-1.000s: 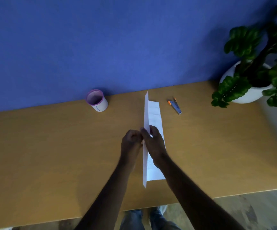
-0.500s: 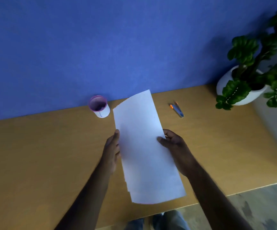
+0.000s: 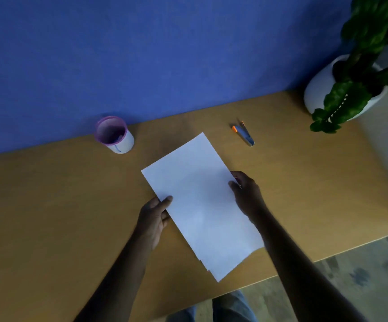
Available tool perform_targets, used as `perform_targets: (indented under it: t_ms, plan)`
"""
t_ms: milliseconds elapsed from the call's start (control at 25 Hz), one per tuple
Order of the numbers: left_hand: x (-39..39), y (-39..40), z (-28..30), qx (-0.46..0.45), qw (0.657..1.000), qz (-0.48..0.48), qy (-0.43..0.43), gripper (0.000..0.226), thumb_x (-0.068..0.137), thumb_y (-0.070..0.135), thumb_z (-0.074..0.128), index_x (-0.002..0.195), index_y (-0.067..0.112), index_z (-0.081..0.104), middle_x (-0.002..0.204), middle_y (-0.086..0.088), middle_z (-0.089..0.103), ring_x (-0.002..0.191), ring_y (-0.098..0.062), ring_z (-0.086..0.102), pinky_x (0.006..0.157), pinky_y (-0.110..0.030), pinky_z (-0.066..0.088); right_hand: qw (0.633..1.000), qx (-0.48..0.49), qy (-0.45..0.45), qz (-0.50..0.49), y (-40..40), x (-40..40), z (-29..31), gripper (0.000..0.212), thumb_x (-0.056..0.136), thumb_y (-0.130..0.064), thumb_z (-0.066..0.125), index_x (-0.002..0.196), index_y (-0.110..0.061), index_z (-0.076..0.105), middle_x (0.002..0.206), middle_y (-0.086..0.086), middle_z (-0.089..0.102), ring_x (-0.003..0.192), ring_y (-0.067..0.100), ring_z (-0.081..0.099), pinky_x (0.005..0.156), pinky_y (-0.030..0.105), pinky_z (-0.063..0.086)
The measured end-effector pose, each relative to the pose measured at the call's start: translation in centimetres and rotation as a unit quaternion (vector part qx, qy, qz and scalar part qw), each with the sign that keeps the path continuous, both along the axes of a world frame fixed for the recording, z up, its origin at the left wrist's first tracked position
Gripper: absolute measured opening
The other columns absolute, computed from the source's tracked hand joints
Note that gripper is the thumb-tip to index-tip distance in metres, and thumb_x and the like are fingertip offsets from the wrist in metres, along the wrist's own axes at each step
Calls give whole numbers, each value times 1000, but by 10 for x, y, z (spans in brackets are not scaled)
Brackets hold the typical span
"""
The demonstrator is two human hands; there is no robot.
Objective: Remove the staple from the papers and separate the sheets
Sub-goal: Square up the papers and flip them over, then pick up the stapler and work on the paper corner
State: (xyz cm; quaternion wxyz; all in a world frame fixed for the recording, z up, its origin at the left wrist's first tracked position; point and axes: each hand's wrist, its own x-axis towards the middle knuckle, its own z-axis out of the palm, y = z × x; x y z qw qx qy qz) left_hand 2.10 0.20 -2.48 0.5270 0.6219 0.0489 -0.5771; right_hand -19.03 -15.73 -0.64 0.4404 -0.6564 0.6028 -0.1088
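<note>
White rectangular paper sheets sit mid-desk on the tan wooden table, turned diagonally, blank side up — near corner overhangs the table's front edge. Offset sheet edges show along the lower left side; staple not visible. Left hand pinches the left long edge, thumb on top. Right hand grips the right long edge, thumb on top, fingers hidden beneath. Behind the sheets: white cup with purple rim at left, orange-handled metal staple remover at right — both apart from the paper.
</note>
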Motion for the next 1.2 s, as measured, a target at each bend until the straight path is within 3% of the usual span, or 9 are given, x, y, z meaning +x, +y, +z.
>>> perform_targets:
  t_ms: [160,240,400,480,600,800,920,1040,1200]
  plan:
    - [19,-18,-3,0,998,17,-65,24,94,24,74,115,15,67,124,-4,75,118,-25,70,105,-49,53,996,-13,64,61,-19,-5,-12,33,104,-19,56,137,-21,63,135,2,70,123,27,65,100,32,50]
    - [29,-39,6,35,976,22,-212,41,91,24,78,125,17,57,133,-7,65,126,-27,63,96,-38,58,990,-32,94,96,-28,-7,-13,34,105,-23,54,138,-25,61,136,0,70,123,28,65,102,39,54]
    - [35,-94,19,-19,743,-226,-630,74,85,27,80,149,13,45,153,-11,45,141,-31,44,114,-47,37,982,-66,110,137,-43,-7,-17,32,107,-22,51,137,-22,61,133,2,71,121,27,67,100,37,54]
    - [26,-124,24,-48,630,-368,-682,65,87,36,76,145,23,51,156,-2,44,144,-28,41,118,-53,29,974,-94,120,167,-50,-7,-18,28,107,-19,53,133,-18,62,127,6,74,117,27,69,101,40,54]
    - [12,-150,18,-56,567,-459,-681,47,89,39,74,134,33,62,149,9,52,138,-22,44,117,-53,21,944,-176,159,228,-57,-8,-17,25,104,-15,58,127,-19,65,114,6,76,104,26,71,98,42,52]
    - [4,-152,-9,-44,645,-482,-592,17,96,35,67,100,21,76,100,5,79,103,-19,70,99,-36,42,941,-201,130,240,-65,-9,-27,24,100,-15,65,123,-16,69,121,3,74,112,24,68,101,43,52]
    - [8,-150,-18,-22,714,-479,-511,27,91,39,67,80,14,70,70,-1,71,68,-16,67,69,-33,52,961,-249,46,107,-74,-8,-33,26,96,-7,66,121,-10,67,123,10,67,112,29,65,94,43,57]
    - [12,-148,-20,-4,751,-477,-456,23,86,41,68,79,19,70,68,1,69,58,-11,61,60,-28,47,975,-217,21,-52,-95,-5,-42,42,94,-8,61,135,-8,57,133,14,53,118,35,58,93,43,54]
    - [20,-145,-20,9,776,-498,-387,8,83,42,74,86,35,77,78,10,77,74,-11,72,67,-32,55,973,-177,113,-93,-117,7,-54,53,91,-23,62,142,-14,51,137,12,51,127,32,49,95,42,48]
